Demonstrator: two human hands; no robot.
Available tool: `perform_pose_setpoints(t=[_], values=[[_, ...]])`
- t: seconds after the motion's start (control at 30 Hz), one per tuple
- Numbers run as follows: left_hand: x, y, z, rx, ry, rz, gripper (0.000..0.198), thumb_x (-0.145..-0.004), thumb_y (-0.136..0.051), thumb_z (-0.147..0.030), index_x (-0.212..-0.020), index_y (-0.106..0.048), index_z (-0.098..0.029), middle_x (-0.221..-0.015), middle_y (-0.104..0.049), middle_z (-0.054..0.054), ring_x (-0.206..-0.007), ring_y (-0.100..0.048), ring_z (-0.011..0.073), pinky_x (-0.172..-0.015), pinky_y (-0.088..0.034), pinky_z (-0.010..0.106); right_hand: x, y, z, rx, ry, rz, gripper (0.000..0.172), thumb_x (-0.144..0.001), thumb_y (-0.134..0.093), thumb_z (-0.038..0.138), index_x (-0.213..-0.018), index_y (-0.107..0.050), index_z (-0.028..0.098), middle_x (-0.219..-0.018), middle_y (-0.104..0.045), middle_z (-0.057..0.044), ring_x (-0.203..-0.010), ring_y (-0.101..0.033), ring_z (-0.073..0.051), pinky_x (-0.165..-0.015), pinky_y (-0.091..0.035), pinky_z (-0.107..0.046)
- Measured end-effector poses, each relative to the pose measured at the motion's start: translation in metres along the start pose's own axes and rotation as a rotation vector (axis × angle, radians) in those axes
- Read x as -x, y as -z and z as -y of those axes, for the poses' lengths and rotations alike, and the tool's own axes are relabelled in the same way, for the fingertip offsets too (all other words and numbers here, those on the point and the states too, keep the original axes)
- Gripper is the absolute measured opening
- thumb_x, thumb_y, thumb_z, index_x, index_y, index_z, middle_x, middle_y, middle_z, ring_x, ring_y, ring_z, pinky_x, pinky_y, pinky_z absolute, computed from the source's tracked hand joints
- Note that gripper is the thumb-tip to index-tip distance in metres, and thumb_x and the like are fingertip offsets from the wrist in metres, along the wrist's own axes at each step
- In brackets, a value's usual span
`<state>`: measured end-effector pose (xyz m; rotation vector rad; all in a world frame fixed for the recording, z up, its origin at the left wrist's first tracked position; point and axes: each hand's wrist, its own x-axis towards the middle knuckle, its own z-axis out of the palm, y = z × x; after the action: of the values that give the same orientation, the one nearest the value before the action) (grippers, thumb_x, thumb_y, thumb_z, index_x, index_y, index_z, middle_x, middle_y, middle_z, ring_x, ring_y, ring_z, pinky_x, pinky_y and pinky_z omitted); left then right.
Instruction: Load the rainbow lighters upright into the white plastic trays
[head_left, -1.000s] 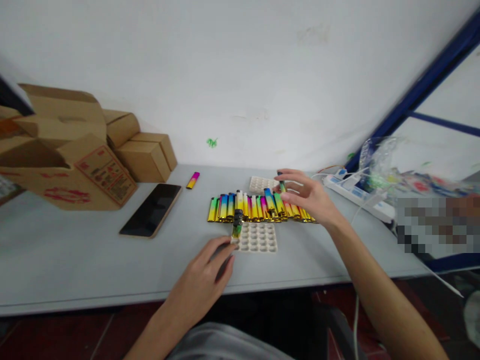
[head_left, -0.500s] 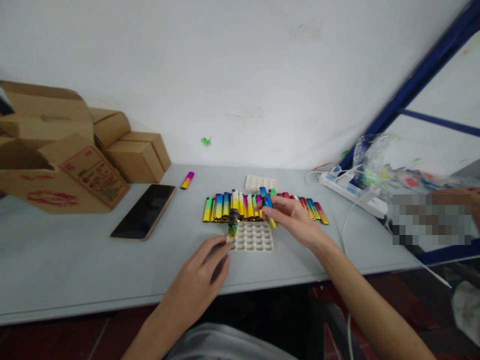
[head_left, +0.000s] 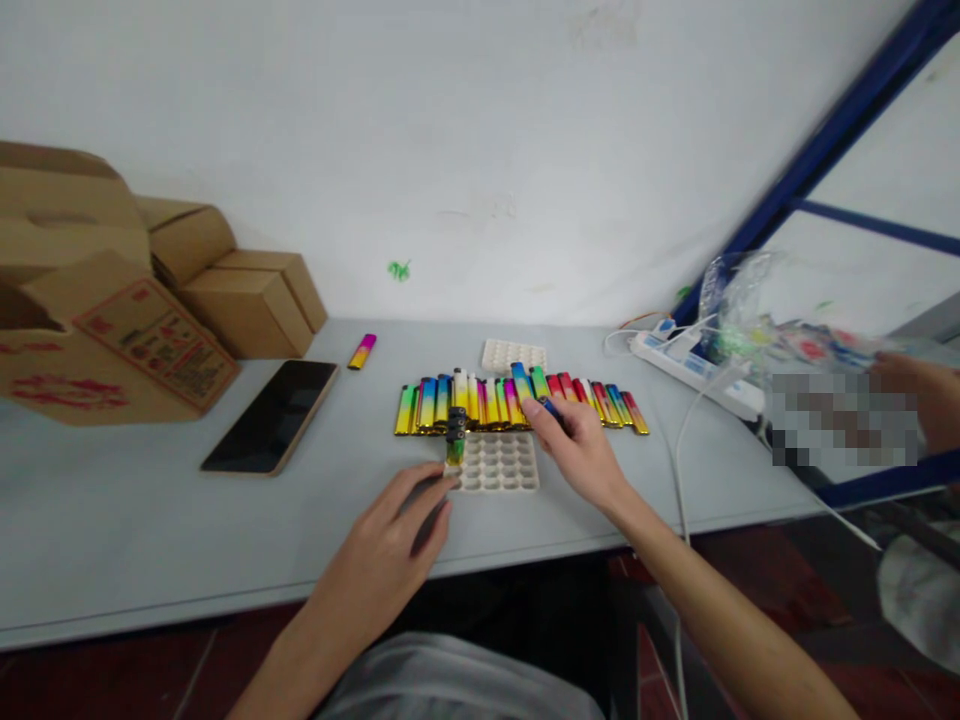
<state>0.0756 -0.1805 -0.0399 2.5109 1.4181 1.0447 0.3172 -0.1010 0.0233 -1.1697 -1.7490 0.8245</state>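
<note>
The left hand (head_left: pixel 397 525) is loosely open at the near corner of the white tray (head_left: pixel 504 463). Black-topped lighters (head_left: pixel 456 436) stand in it, just past that hand. Beyond both hands lies a row of shiny lighters (head_left: pixel 487 402). The right hand (head_left: pixel 583 455) grips a blue lighter (head_left: pixel 550 408).

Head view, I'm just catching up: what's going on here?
A person is handling lighters at a grey table. The right hand grips one lighter, mostly hidden by its fingers, beside the white tray. The left hand has its fingers at the tray's near left corner. A few dark-topped lighters stand along the tray's left side. Just behind lies a row of colourful lighters, with a second tray beyond it.
</note>
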Motion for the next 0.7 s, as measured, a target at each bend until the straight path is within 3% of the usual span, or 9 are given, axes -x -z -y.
perform_pose_setpoints(t=[0.1,0.2,0.5,0.7], values=[[0.0002,-0.0004,0.0006,0.006,-0.004,0.000,0.028,-0.104,-0.053,-0.022,-0.129,-0.064,-0.022,-0.131,-0.063,0.011,-0.120,-0.066,0.0231,-0.109,-0.057,0.043,0.0009,-0.0021,-0.0026,0.129,0.038,-0.063,0.046,-0.094,-0.056,0.043,-0.058,-0.037,0.021,-0.054,-0.032,0.006,-0.052,-0.030,-0.009,-0.052,-0.019,-0.028],[0.0004,-0.0007,0.0007,0.007,0.005,0.007,0.029,-0.104,-0.052,-0.023,-0.130,-0.064,-0.022,-0.131,-0.062,0.011,-0.120,-0.066,0.0232,-0.109,-0.056,0.043,0.0025,-0.0032,-0.0047,0.177,0.041,-0.043,0.039,-0.091,-0.055,0.036,-0.059,-0.040,0.021,-0.054,-0.033,0.006,-0.052,-0.031,-0.009,-0.052,-0.018,-0.028],[-0.0003,0.0000,-0.0005,0.001,0.003,0.006,0.028,-0.104,-0.052,-0.022,-0.130,-0.064,-0.022,-0.131,-0.062,0.011,-0.119,-0.066,0.0228,-0.109,-0.057,0.043,0.0030,-0.0035,-0.0055,0.160,0.040,-0.061,0.049,-0.097,-0.053,0.049,-0.060,-0.037,0.022,-0.055,-0.034,0.006,-0.052,-0.032,-0.010,-0.052,-0.021,-0.028],[0.0002,-0.0004,0.0000,0.002,-0.006,0.001,0.028,-0.104,-0.052,-0.021,-0.129,-0.064,-0.021,-0.131,-0.062,0.011,-0.120,-0.066,0.0228,-0.109,-0.057,0.043,0.0040,-0.0048,-0.0067,0.173,0.037,-0.026,0.038,-0.094,-0.053,0.037,-0.061,-0.041,0.021,-0.055,-0.036,0.006,-0.053,-0.034,-0.010,-0.053,-0.021,-0.028]])
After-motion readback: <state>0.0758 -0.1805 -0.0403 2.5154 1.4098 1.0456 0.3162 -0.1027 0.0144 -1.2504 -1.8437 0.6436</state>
